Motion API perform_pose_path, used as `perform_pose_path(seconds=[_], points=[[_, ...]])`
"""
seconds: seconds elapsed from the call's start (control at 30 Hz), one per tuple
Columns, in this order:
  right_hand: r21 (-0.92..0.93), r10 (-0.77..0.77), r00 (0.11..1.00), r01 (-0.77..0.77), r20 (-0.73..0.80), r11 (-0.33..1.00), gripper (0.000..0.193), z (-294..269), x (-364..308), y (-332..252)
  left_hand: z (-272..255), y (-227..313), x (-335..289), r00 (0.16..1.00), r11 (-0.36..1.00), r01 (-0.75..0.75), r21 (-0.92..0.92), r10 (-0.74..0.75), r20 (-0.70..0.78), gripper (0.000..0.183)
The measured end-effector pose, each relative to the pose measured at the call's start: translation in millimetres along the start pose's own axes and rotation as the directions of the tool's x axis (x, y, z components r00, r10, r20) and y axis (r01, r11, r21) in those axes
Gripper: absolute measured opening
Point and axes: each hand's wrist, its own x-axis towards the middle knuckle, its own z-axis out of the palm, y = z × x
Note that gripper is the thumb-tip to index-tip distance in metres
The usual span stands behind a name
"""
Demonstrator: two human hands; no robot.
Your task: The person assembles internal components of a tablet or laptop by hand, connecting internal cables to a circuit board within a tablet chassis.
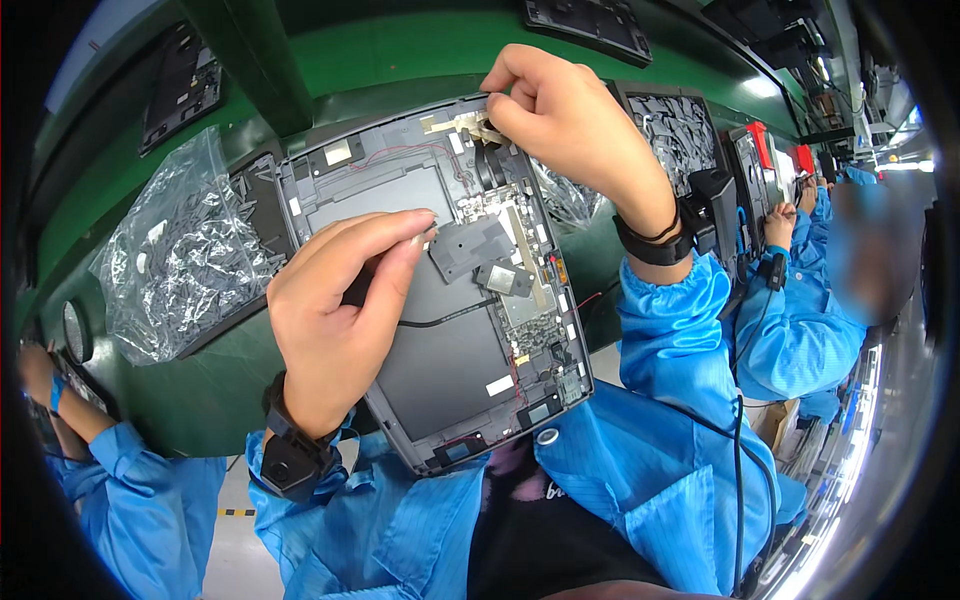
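An opened tablet-like device (420, 365), dark grey with its circuit board and battery area exposed, lies tilted in front of me. My left hand (335, 275) hovers over its middle, thumb and forefinger pinched; whatever small thing is between them is too tiny to name. Beside those fingertips, a flat grey plate (465, 250) and a smaller dark piece with a silvery pad (505, 279) lie on the device. My right hand (560, 115) is closed at the device's far right corner, next to a tan flat strip (465, 124). What its fingers grip is hidden.
A clear plastic bag (165, 260) of small dark parts lies left, on a tray. Another tray (675, 135) of dark parts stands right, near a black device (710, 195). More opened housings (590, 25) rest beyond. Co-workers in blue sleeves (800, 330) work on both sides.
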Motion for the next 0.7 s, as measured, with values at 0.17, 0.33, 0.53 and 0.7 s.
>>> perform_pose_path(seconds=[0.17, 0.33, 0.53, 0.7], points=[[-0.117, -0.271, 0.940, 0.251, -0.205, 0.961, 0.011, -3, -8, -5, -1, -1, 0, 1.000, 1.000, 0.021, 0.016, -0.021, 0.010, 0.019], [-0.105, -0.340, 0.933, 0.329, -0.115, 0.939, 0.013, 6, -7, 0, -2, 0, 1, 0.999, 0.999, 0.031, 0.034, -0.032, 0.024, 0.019], [-0.033, -0.302, 0.950, 0.300, -0.082, 0.953, 0.012, 2, -7, -5, 0, -1, 1, 0.999, 0.999, 0.035, 0.014, -0.035, 0.025, 0.019], [-0.001, -0.147, 0.988, 0.148, -0.034, 0.989, 0.012, -29, 3, 0, -1, 2, -1, 1.000, 1.000, 0.020, 0.023, -0.021, 0.023, 0.018]])
